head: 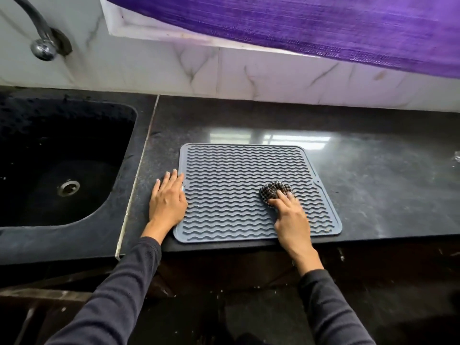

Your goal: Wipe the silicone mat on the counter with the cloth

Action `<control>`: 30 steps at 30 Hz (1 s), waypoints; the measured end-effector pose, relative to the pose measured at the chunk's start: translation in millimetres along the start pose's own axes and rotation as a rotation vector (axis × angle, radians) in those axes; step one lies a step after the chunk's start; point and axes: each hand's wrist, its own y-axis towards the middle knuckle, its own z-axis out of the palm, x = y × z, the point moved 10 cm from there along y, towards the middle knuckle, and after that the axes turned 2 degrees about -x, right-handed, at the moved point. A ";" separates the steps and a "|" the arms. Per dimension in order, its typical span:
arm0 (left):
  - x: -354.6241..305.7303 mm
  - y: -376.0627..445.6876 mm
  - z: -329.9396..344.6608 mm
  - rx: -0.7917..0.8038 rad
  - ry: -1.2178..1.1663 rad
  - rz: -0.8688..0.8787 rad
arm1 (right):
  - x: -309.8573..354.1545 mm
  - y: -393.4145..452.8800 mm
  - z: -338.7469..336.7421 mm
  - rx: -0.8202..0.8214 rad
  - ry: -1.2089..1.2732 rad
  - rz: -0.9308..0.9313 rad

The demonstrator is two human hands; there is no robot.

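A grey silicone mat (239, 175) with wavy ridges lies flat on the dark counter (373, 175), near its front edge. My right hand (290, 215) presses a bunched black-and-white checked cloth (272, 190) onto the right half of the mat. My left hand (168, 197) lies flat, fingers together, across the mat's left edge, half on the counter.
A black sink (62, 165) with a metal drain is set into the counter at the left, with a tap (41, 38) on the tiled wall above. A purple curtain (323, 23) hangs over the back wall. Something shiny and small sits at the far right edge (456, 158).
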 end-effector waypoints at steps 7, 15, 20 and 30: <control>2.5 1.0 0.6 0.014 -0.001 -0.005 | 13.5 -0.9 -8.2 -0.091 -0.213 -0.104; 1.2 0.3 0.9 0.041 0.008 -0.032 | -64.9 39.1 -38.8 0.045 0.424 0.396; 2.0 1.1 2.1 0.036 0.000 -0.033 | -12.6 42.6 -50.9 -0.057 0.435 0.133; 7.6 3.9 5.2 0.042 0.010 -0.055 | -6.9 2.9 -14.0 -0.119 -0.240 -0.248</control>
